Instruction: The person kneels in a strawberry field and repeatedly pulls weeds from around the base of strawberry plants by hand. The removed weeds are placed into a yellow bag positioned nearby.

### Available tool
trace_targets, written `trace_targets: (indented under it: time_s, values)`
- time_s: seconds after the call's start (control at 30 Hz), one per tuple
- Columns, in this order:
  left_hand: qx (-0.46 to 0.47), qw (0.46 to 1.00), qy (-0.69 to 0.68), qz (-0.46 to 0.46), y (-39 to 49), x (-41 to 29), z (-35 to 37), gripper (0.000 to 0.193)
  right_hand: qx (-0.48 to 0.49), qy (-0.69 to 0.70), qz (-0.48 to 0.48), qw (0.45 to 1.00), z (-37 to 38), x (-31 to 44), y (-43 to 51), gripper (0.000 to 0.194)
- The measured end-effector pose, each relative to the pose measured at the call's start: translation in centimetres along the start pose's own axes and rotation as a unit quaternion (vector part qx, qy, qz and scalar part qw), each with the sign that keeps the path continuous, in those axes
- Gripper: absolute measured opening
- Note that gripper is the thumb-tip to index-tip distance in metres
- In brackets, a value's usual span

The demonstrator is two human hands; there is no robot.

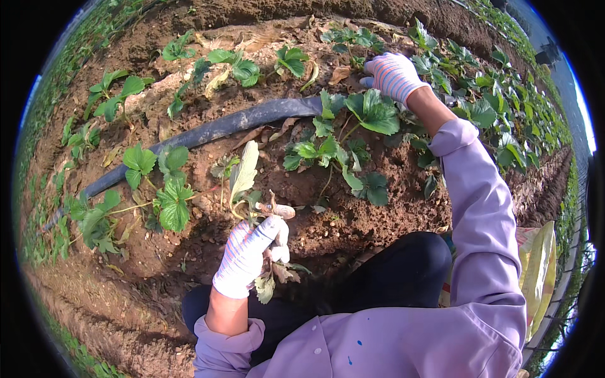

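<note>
Both my hands wear striped knit gloves. My left hand [255,255], low in front of my body, is closed around a bunch of pulled leaves and stems [246,175]. One pale leaf stands up from the fist, and withered leaves [267,286] hang below it. Farther out and to the right, my right hand [394,78] reaches down among strawberry plants at the far side of the bed. Its fingertips are partly hidden by foliage, so what they touch does not show. A strawberry plant [375,113] with broad green leaves grows just below that hand.
A dark flat irrigation hose [236,118] runs along the soil bed between the plant rows. More strawberry plants grow at the left [175,203] and in a dense patch at the right [487,111]. Beside my right knee [416,260] stands a yellowish woven sack [539,274].
</note>
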State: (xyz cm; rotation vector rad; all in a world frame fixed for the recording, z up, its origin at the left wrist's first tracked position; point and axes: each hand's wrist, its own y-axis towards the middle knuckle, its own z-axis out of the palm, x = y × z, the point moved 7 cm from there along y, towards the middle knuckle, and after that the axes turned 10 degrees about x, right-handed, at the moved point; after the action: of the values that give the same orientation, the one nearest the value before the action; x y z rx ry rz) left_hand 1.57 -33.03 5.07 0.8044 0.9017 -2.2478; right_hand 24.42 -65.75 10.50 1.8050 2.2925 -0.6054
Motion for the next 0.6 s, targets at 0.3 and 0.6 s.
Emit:
trace_targets:
  time_s: [0.3, 0.6]
  values:
    - [-0.108, 0.992, -0.054, 0.028, -5.1, -0.1, 2.3, 0.042, 0.038, 0.159, 0.054, 0.985, 2.2, -0.6, -1.0, 0.026]
    - [-0.194, 0.977, -0.078, 0.051, -7.7, -0.5, 3.2, 0.037, -0.01, 0.171, 0.056, 0.984, 4.6, -2.4, -1.1, 0.028]
